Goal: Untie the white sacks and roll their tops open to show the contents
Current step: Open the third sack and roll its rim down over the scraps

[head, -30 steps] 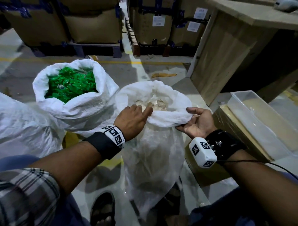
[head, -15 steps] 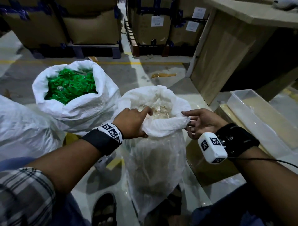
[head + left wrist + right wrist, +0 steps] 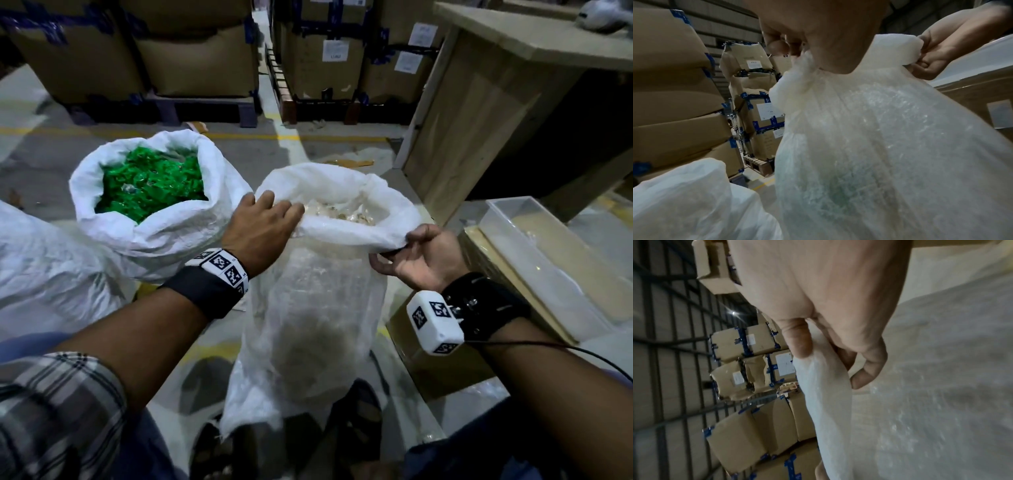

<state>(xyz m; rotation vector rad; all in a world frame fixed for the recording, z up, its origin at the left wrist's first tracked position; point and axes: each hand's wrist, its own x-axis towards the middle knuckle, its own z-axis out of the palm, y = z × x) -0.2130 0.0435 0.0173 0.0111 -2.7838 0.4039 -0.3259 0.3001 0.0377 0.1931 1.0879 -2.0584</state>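
Head view: near sack [image 3: 318, 308] stands on floor just right of the green-filled sack [image 3: 150, 212]; left hand [image 3: 260, 229] grasps its rolled rim, right hand [image 3: 416, 260] pinches the rim's opposite side. Left wrist: fingers [image 3: 777, 45] clenched on bunched rim. Right wrist: thumb [image 3: 797, 339] and fingers pinch the fold.

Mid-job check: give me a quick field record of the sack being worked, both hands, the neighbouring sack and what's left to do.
sack in work: translucent white sack, top open, rim partly rolled, pale contents showing
left hand: left hand grips the near-left rim
right hand: right hand pinches the rolled rim on the right
neighbour: white sack of green pieces, top already rolled open
other: a third white sack at far left, top out of view
remaining: probably more rolling of this rim
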